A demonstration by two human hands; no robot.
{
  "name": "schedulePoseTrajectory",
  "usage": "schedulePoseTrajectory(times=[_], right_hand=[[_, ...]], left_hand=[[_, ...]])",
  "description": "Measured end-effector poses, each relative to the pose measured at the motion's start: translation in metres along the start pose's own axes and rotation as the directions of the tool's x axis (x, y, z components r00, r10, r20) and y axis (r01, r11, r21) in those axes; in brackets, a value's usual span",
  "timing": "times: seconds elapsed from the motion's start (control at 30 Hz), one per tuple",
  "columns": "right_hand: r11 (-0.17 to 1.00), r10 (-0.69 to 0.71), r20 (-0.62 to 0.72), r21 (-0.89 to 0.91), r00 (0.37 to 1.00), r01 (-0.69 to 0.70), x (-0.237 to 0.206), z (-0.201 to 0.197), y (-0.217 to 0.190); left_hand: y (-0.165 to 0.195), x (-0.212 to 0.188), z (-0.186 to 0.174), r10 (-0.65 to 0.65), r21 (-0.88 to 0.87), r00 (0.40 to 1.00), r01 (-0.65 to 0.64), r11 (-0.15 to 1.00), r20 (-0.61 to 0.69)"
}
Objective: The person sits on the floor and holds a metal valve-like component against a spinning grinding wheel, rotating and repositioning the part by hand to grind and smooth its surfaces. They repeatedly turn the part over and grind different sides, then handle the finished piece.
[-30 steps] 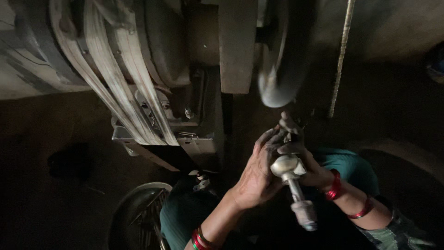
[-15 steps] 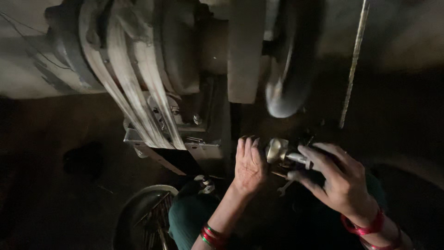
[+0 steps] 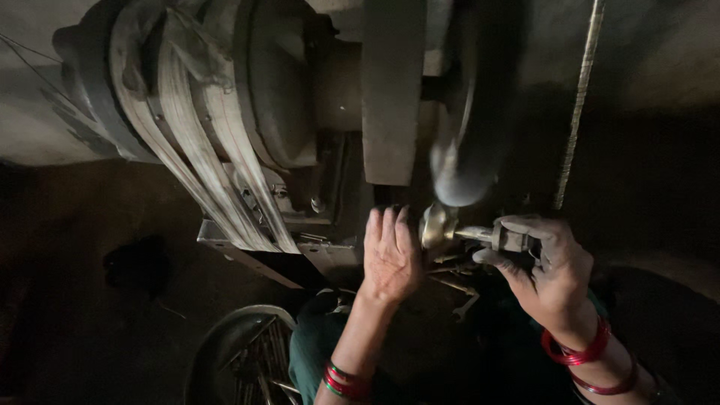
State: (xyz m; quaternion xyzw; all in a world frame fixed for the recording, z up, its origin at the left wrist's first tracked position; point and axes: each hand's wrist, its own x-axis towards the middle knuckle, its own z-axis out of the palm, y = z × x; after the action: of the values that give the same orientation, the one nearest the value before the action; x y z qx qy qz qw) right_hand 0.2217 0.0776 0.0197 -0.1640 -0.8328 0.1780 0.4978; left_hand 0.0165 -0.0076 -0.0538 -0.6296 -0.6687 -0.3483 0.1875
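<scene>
My right hand (image 3: 544, 270) grips the stem of a small metal piece (image 3: 442, 227) with a round shiny head, holding it level just under a spinning buffing wheel (image 3: 461, 142). The head points left, close to the wheel's lower rim. My left hand (image 3: 390, 255) is flat and open, fingers together and pointing up, beside the head of the piece; whether it touches the head I cannot tell. Both wrists wear red bangles.
A motor with a wide pulley and pale drive belts (image 3: 195, 150) fills the upper left. A flat grey guard plate (image 3: 391, 90) hangs in front of the shaft. A thin vertical rod (image 3: 576, 105) stands right. A round metal basin (image 3: 240, 360) with several metal rods sits bottom left.
My right hand turned the metal piece from upright to level and brought it up under the wheel. My left hand let go of it and opened flat beside it.
</scene>
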Motion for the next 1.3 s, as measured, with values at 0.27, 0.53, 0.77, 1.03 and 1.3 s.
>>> schedulePoseTrajectory(times=[0.27, 0.53, 0.77, 1.03, 1.3], right_hand=[[0.981, 0.106, 0.045, 0.156, 0.993, -0.112, 0.004, 0.009, 0.000], [0.967, 0.149, 0.045, 0.203, 0.988, -0.155, -0.005, 0.020, 0.005], [0.993, 0.055, -0.005, 0.103, 0.998, -0.054, -0.008, 0.031, 0.017], [0.996, 0.036, -0.036, 0.087, 0.999, -0.033, -0.010, 0.035, 0.025], [0.995, -0.072, -0.093, 0.063, 0.993, 0.078, -0.012, 0.034, 0.025]], left_hand=[[-0.020, 0.018, -0.024, 0.021, -0.016, 0.994, -0.020, 1.000, 0.110], [-0.021, 0.041, -0.052, 0.015, -0.137, 0.991, 0.004, 0.991, 0.133], [-0.034, 0.051, -0.060, 0.134, -0.064, 0.975, -0.125, 0.990, 0.179], [-0.039, 0.054, -0.053, 0.136, -0.027, 0.977, -0.133, 0.991, 0.166], [-0.040, 0.053, -0.056, 0.175, -0.033, 0.967, -0.172, 0.985, 0.183]])
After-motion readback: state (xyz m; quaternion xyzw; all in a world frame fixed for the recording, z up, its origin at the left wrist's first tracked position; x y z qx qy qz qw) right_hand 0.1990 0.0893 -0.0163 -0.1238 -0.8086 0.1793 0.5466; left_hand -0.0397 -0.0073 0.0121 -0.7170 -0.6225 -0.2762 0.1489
